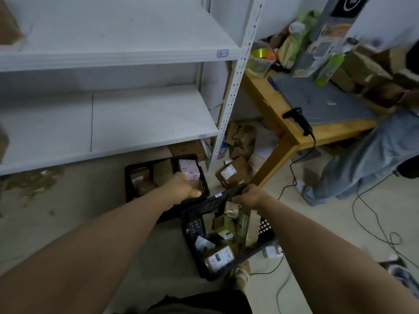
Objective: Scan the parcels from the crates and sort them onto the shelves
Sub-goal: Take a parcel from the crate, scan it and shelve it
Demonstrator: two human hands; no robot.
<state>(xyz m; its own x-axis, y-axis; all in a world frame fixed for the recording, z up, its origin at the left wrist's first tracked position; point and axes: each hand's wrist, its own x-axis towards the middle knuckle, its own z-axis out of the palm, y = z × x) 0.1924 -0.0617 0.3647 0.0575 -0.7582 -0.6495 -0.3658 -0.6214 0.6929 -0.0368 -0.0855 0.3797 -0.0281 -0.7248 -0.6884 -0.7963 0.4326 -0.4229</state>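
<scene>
Black near crate [209,205] is gripped at the rim by the right hand [249,196]; state of left hand [183,186] inside far crate [129,186] cannot be determined.

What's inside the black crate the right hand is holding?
Inside the near crate lie brown parcels with white labels and a shiny pouch. The right hand grips its rim. Anything beneath those parcels is covered.
</scene>
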